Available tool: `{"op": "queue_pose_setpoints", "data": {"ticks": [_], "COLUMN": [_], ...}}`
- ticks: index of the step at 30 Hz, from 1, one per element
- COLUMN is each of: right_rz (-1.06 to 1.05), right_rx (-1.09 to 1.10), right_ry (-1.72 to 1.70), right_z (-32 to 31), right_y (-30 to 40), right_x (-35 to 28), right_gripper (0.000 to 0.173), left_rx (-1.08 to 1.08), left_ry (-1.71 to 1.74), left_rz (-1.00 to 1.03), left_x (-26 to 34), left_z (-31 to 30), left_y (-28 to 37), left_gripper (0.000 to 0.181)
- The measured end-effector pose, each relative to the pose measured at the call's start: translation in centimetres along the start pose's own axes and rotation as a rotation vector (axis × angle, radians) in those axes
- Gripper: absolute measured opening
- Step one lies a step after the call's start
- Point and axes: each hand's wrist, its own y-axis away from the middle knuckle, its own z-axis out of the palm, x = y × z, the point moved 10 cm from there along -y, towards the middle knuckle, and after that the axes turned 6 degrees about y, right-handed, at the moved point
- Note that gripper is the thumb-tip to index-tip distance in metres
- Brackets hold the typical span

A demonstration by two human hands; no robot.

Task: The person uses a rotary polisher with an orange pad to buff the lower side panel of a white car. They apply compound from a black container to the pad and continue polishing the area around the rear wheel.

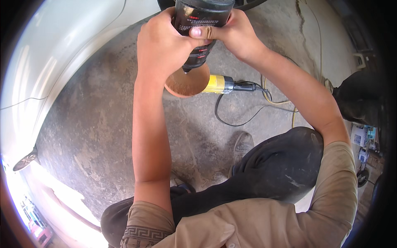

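Both my hands hold a black plastic bottle upside down, its nozzle pointing down. My left hand wraps the bottle's left side and my right hand its right side, the thumbs meeting across the front, over the printed writing. Directly beneath the nozzle is the round orange-brown pad of a yellow and black corded power polisher, which lies on the concrete floor with its pad facing up. Whether any liquid leaves the nozzle cannot be told.
A white car body curves along the left, with a wheel farther down. Black and yellow cables loop over the floor right of the polisher. A shoe and my bent knee are below. Dark objects and containers stand at the right edge.
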Motion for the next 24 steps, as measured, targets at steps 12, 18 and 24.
{"op": "queue_pose_setpoints", "data": {"ticks": [12, 18, 24], "right_rz": [0.020, 0.018, 0.015], "right_rx": [0.028, 0.027, 0.033], "right_ry": [0.051, 0.026, 0.071], "right_z": [-0.41, -0.56, -0.39], "right_y": [0.00, 0.09, 0.56], "right_x": [0.00, 0.22, -0.42], "right_gripper": [0.040, 0.041, 0.043], "left_rx": [-0.004, 0.005, -0.002], "left_ry": [-0.028, -0.042, -0.044], "left_rz": [-0.020, -0.018, -0.021], "left_x": [0.02, 0.58, 0.49], "left_z": [0.20, 0.11, 0.48], "left_y": [-0.11, 0.02, 0.25], "left_gripper": [0.044, 0.043, 0.044]}}
